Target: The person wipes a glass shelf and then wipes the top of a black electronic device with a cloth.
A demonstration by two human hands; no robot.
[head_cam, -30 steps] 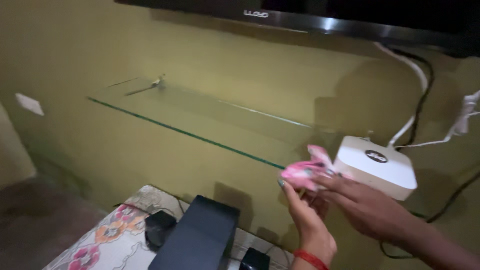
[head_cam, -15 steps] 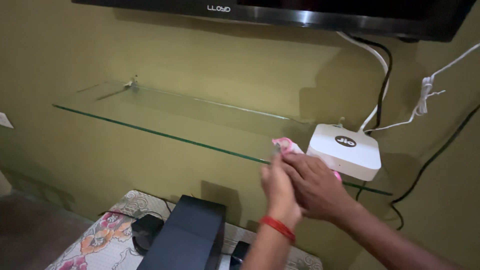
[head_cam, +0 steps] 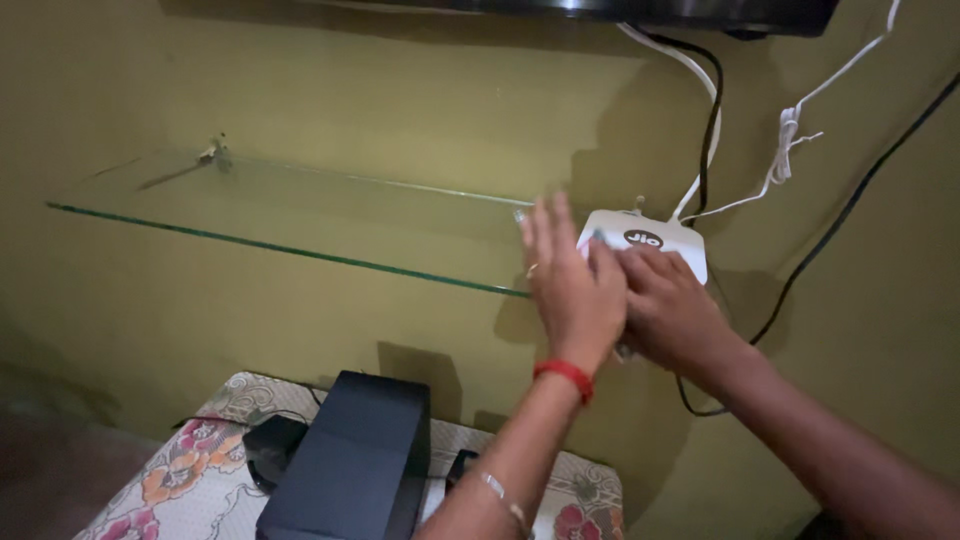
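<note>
A flat white box (head_cam: pixel 668 240) sits at the right end of a glass shelf (head_cam: pixel 300 215) fixed to the olive wall. My left hand (head_cam: pixel 572 290), with a red thread at the wrist, is held flat with fingers stretched out against the box's left side. To its right, my right hand (head_cam: pixel 672 312) lies over the front of the box with bent fingers. The pink cloth seen before is hidden under the hands.
White cables (head_cam: pixel 700 80) and a black cable (head_cam: pixel 850 200) run up the wall from the box toward a screen's lower edge (head_cam: pixel 600 8). Below stands a dark box (head_cam: pixel 350 460) and a small black adapter (head_cam: pixel 272 440) on a floral-covered table (head_cam: pixel 200 470).
Both hands moved up and right onto the white box. The pink cloth went out of sight beneath them. The left hand's fingers spread out flat.
</note>
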